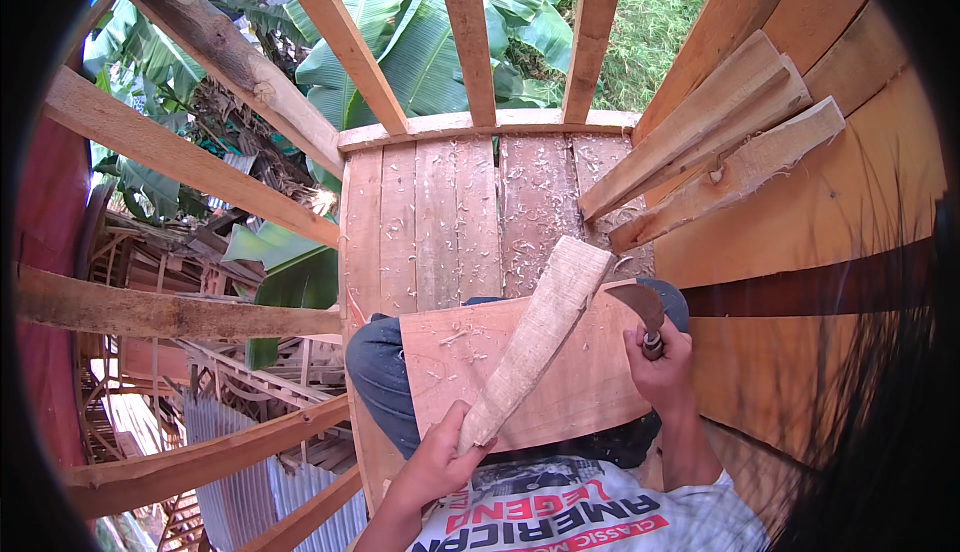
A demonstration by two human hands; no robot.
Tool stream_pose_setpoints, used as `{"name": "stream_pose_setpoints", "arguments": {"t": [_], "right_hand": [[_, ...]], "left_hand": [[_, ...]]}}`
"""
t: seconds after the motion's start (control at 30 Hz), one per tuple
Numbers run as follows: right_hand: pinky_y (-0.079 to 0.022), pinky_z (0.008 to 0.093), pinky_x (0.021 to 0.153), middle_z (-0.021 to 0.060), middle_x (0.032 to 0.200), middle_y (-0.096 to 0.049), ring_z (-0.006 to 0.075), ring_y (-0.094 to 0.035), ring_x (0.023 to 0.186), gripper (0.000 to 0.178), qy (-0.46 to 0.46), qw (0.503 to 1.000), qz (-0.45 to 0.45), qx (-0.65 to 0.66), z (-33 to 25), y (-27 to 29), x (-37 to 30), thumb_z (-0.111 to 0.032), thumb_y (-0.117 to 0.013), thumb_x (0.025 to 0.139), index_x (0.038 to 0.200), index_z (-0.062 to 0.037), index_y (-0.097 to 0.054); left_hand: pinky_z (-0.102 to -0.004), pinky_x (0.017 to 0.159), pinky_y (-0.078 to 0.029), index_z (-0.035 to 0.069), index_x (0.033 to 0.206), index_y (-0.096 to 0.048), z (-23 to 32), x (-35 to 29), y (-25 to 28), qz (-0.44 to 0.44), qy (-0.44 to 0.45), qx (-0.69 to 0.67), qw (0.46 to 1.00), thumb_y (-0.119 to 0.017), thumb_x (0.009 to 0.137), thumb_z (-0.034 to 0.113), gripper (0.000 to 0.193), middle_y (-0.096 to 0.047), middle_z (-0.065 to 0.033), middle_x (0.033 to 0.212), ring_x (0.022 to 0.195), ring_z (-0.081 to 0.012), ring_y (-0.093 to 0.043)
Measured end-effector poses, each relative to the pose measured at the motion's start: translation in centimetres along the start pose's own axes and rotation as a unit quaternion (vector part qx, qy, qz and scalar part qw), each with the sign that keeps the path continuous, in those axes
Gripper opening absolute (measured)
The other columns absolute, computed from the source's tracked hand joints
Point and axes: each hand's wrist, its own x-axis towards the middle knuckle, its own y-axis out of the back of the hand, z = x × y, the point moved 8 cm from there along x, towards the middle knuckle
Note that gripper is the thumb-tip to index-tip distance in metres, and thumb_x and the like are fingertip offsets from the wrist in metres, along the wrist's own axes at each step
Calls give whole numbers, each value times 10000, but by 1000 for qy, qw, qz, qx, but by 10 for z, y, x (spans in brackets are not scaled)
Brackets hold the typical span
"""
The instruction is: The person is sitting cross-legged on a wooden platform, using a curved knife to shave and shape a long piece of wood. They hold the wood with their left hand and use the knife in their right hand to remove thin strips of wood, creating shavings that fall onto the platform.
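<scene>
Head-worn fisheye view (rim black), facing down, close above the lap point(381, 377), plank floor point(437, 207) ahead

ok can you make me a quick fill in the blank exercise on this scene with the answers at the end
1. The left hand grips the end of the pale wooden piece that is ____ the person's body (nearer to or farther from).
2. The right hand holds a knife whose blade is ____ (curved or straight).
3. The large leaves beyond the slats are ____ in colour.
4. The rough planks are on the person's ____ side (left or right).

Missing words: nearer to; curved; green; right.
</scene>
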Motion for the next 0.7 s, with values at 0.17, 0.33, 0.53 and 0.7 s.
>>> {"name": "stream_pose_setpoints", "arguments": {"t": [0.17,0.33,0.53,0.7], "right_hand": [[-286,242,472,-52,542,-336,49,-319,522,206,-58,969,-221,92,-5,-45,-21,-22,-702,781,724,-35,-504],[-309,239,501,-44,590,-385,51,-351,552,192,-126,947,-270,117,-4,-48,-21,-32,-721,771,761,-35,-529],[-335,248,515,-40,622,-424,57,-388,569,169,-144,966,-200,78,10,-32,-8,-38,-729,763,775,-37,-560],[-352,233,523,-43,619,-466,33,-420,604,159,-130,955,-257,68,4,-38,-14,-39,-718,774,777,-32,-560]], "left_hand": [[-313,671,-466,6,1051,-455,8,2,4,-2,-7,27,1000,-633,848,83,281,-623,-192,844,789,-210,-635],[-305,659,-468,10,1066,-460,11,1,4,5,-36,43,998,-636,846,81,290,-621,-187,835,766,-207,-631],[-309,674,-466,15,1048,-469,7,0,0,-16,0,40,999,-639,844,81,274,-619,-185,834,775,-211,-628],[-310,687,-463,17,1028,-474,-8,-2,1,-3,21,21,1000,-644,842,84,260,-620,-177,831,787,-210,-627]]}}
